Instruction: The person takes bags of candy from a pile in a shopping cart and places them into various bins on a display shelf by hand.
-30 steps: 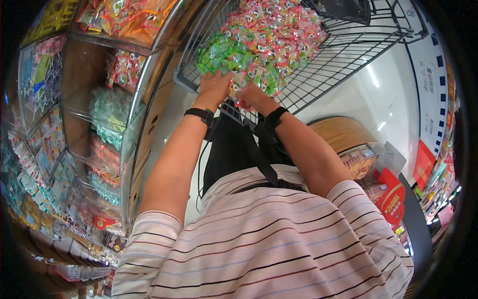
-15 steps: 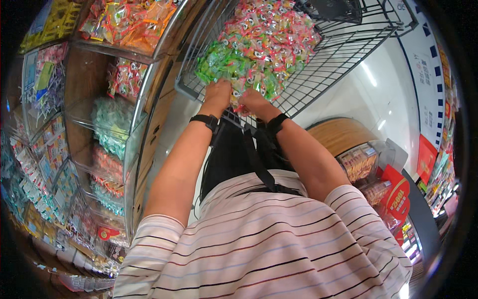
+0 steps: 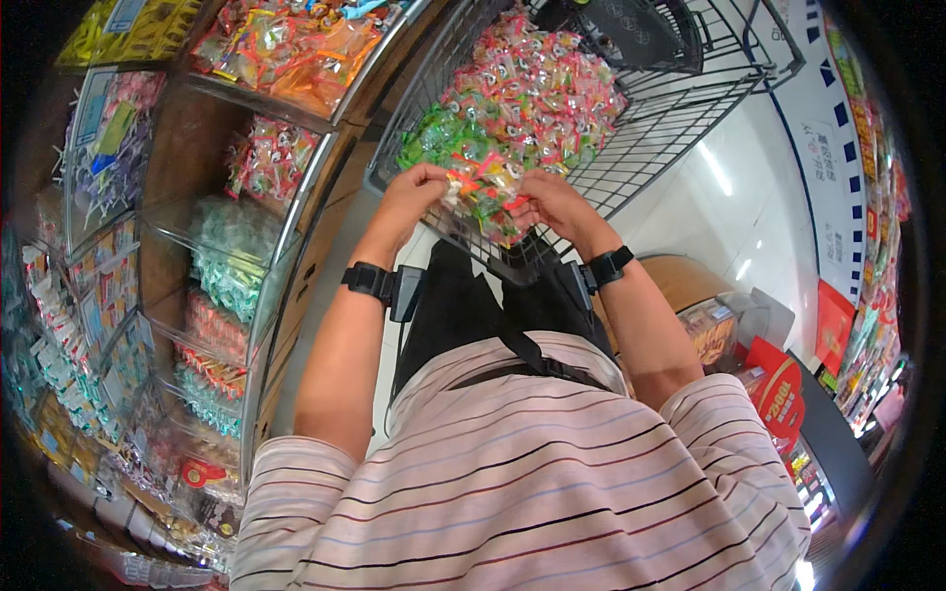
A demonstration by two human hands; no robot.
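A wire shopping cart (image 3: 680, 143) in front of me holds a big heap of wrapped candies (image 3: 537, 89) in clear wrappers with pink and red ends. Green-wrapped candies (image 3: 440, 138) lie at its near left. By the cart's near edge, my left hand (image 3: 406, 202) pinches a wrapped candy (image 3: 461, 187) with thumb and fingers. My right hand (image 3: 567, 209) is just across from it, its fingers curled on wrapped candies at the right of the same cluster. Exactly how many pieces each hand grips is hard to make out. Both wrists wear black straps.
Shelves with clear bins of packaged sweets (image 3: 236, 261) rise close on my left, with orange packets (image 3: 305, 54) on top. A black child-seat flap (image 3: 645, 34) sits at the cart's far end. At right stand a round wooden display (image 3: 680, 286) and a red sign (image 3: 778, 399).
Both hands have drawn back slightly from the heap and moved apart, with wrapped candies now between them. The cart and shelves have shifted a little in view.
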